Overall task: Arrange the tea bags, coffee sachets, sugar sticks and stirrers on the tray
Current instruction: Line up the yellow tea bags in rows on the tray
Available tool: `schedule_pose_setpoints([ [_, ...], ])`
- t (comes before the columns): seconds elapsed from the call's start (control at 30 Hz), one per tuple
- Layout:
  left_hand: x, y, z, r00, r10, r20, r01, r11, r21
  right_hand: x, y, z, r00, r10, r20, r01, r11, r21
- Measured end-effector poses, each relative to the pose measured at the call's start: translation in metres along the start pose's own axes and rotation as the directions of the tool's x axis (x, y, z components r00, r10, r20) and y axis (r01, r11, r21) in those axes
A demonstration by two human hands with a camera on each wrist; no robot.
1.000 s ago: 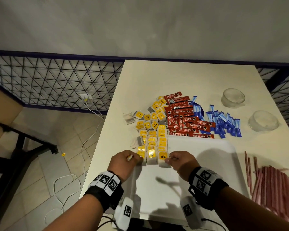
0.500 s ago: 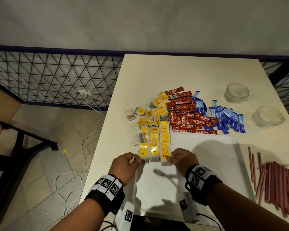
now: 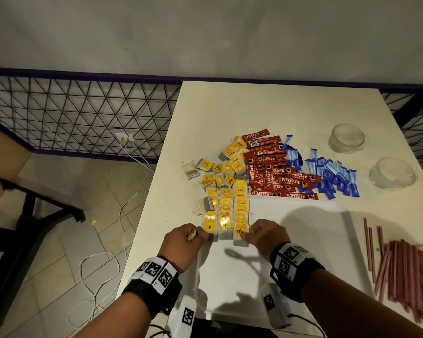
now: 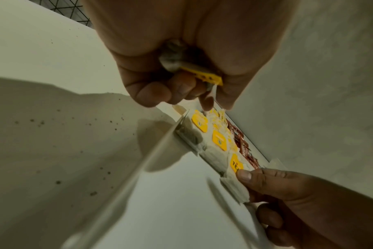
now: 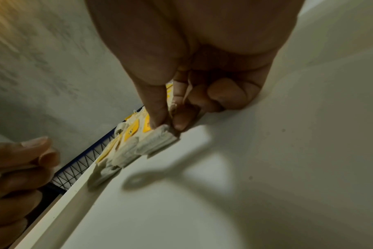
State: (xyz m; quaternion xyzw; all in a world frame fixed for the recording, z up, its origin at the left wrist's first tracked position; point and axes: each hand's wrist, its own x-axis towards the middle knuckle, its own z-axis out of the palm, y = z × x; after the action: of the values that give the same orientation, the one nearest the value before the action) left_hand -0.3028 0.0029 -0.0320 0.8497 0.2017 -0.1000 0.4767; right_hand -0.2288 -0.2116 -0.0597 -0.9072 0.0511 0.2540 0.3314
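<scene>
Three rows of yellow-tagged tea bags (image 3: 226,211) run along the left side of the white tray (image 3: 303,240). My left hand (image 3: 185,242) sits at the near left end of the rows, fingers curled round a tea bag (image 4: 194,74) tucked in its palm. My right hand (image 3: 261,234) pinches the nearest tea bag of the right row (image 3: 239,236) between thumb and forefinger (image 5: 158,109). More tea bags (image 3: 230,162), red coffee sachets (image 3: 276,172) and blue sugar sticks (image 3: 332,176) lie heaped beyond the tray. Pink stirrers (image 3: 405,272) lie right of it.
Two upturned clear glass bowls (image 3: 347,141) (image 3: 392,175) stand at the table's far right. A lone tea bag (image 3: 189,170) lies left of the heap. The table's left edge (image 3: 152,206) drops to a tiled floor with cables and a metal fence.
The hands hold nearly the same places at the near end of the tea bag rows. The view has shifted slightly; my right hand has edged closer to the end bag.
</scene>
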Motion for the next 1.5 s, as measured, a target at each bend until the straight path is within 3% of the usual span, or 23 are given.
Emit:
schedule_pose_setpoints([
  [0.1, -0.002, 0.009, -0.002, 0.987, -0.079, 0.140, 0.121, 0.938, -0.324, -0.005, -0.006, -0.009, 0.995, -0.044, -0.089, 0.049, 0.997, 0.055],
  [0.17, -0.004, 0.019, -0.005, 0.936, -0.134, 0.325, 0.320, 0.711, -0.626, -0.013, -0.018, -0.017, 0.979, -0.153, -0.135, 0.169, 0.978, 0.120],
  [0.23, -0.004, 0.027, -0.009, 0.882, -0.147, 0.447, 0.458, 0.489, -0.742, -0.023, -0.038, -0.023, 0.958, -0.279, -0.061, 0.285, 0.948, 0.144],
  [0.33, -0.001, 0.033, -0.009, 0.857, -0.088, 0.507, 0.498, 0.393, -0.773, -0.039, -0.066, -0.025, 0.912, -0.394, 0.113, 0.382, 0.917, 0.111],
  [0.6, 0.005, 0.039, -0.004, 0.870, -0.073, 0.487, 0.470, 0.417, -0.778, -0.049, -0.074, -0.021, 0.789, -0.592, 0.166, 0.583, 0.806, 0.107],
  [0.77, 0.004, 0.044, 0.000, 0.911, -0.056, 0.408, 0.390, 0.432, -0.813, -0.052, -0.079, -0.024, 0.844, -0.529, 0.092, 0.524, 0.849, 0.074],
  [0.87, -0.001, 0.050, 0.004, 0.939, -0.074, 0.335, 0.332, 0.435, -0.837, -0.050, -0.079, -0.020, 0.822, -0.559, 0.111, 0.560, 0.828, 0.026],
  [0.93, -0.002, 0.051, 0.005, 0.945, -0.158, 0.288, 0.328, 0.421, -0.846, -0.050, -0.078, -0.022, 0.812, -0.576, 0.093, 0.575, 0.817, 0.035],
  [1.07, 0.004, 0.040, 0.000, 0.950, -0.298, 0.093, 0.246, 0.532, -0.810, -0.051, -0.078, -0.034, 0.788, -0.613, 0.052, 0.612, 0.790, 0.039],
  [1.1, 0.005, 0.037, -0.003, 0.961, -0.276, 0.024, 0.184, 0.574, -0.798, -0.051, -0.078, -0.038, 0.785, -0.618, 0.043, 0.617, 0.786, 0.040],
  [1.17, 0.004, 0.036, -0.013, 0.990, -0.125, -0.068, 0.047, 0.740, -0.671, -0.049, -0.077, -0.043, 0.782, -0.623, 0.035, 0.622, 0.782, 0.024],
  [1.23, -0.001, 0.040, -0.019, 0.994, 0.106, -0.035, -0.110, 0.889, -0.444, -0.047, -0.075, -0.045, 0.770, -0.637, 0.024, 0.637, 0.771, -0.002],
  [1.3, -0.003, 0.045, -0.018, 0.974, 0.220, 0.057, -0.178, 0.896, -0.407, -0.046, -0.075, -0.046, 0.746, -0.666, -0.009, 0.665, 0.746, -0.045],
  [1.37, -0.002, 0.046, -0.014, 0.962, 0.264, 0.068, -0.215, 0.890, -0.403, -0.045, -0.077, -0.044, 0.719, -0.693, -0.045, 0.689, 0.720, -0.084],
  [1.5, -0.002, 0.047, -0.005, 0.967, 0.246, 0.071, -0.186, 0.865, -0.467, -0.046, -0.081, -0.037, 0.677, -0.735, -0.049, 0.731, 0.678, -0.079],
])
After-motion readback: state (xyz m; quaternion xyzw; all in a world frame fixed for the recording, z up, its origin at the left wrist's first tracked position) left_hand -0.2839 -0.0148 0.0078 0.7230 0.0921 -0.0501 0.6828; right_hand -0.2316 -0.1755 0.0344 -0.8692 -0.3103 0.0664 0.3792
